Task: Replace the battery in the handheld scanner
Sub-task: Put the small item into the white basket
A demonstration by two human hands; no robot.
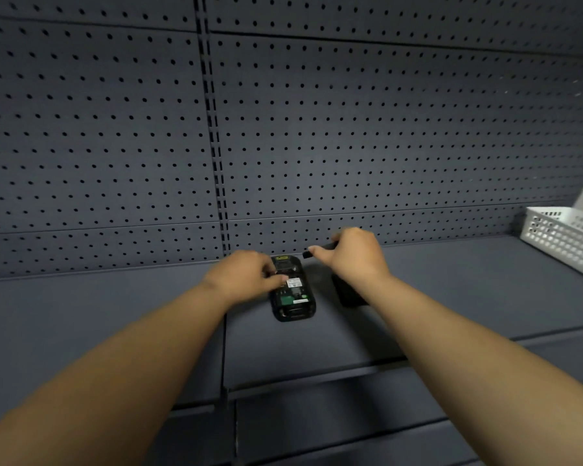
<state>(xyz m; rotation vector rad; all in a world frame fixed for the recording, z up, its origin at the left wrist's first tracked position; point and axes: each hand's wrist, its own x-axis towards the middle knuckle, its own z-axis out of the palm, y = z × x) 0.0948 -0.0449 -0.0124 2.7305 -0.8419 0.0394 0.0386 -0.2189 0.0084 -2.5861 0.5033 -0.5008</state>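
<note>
Two hands are at work on the dark shelf (115, 317). The left hand (243, 275) is curled, its fingertips (281, 280) pressed on the upper left edge of the handheld scanner (293, 290), seemingly to steady it; nothing is enclosed by them. The right hand (355, 255) is closed around a dark slab-like piece (320, 249), taken to be a battery, pinched between thumb and fingers and held just above and to the right of the scanner's top end.

The scanner is lying face down, its open battery bay turned upward, with labels and a green board exposed. Its long axis runs away from the person, toward the pegboard wall (384, 129). The bay is thus placed down and left of the held piece, and the right hand is the nearer carrier. A second black block (347, 292) is resting just right of the scanner, partly hidden by the right forearm; which battery is the fresh one cannot be told. A white basket (566, 237) is standing well apart at the right.
</note>
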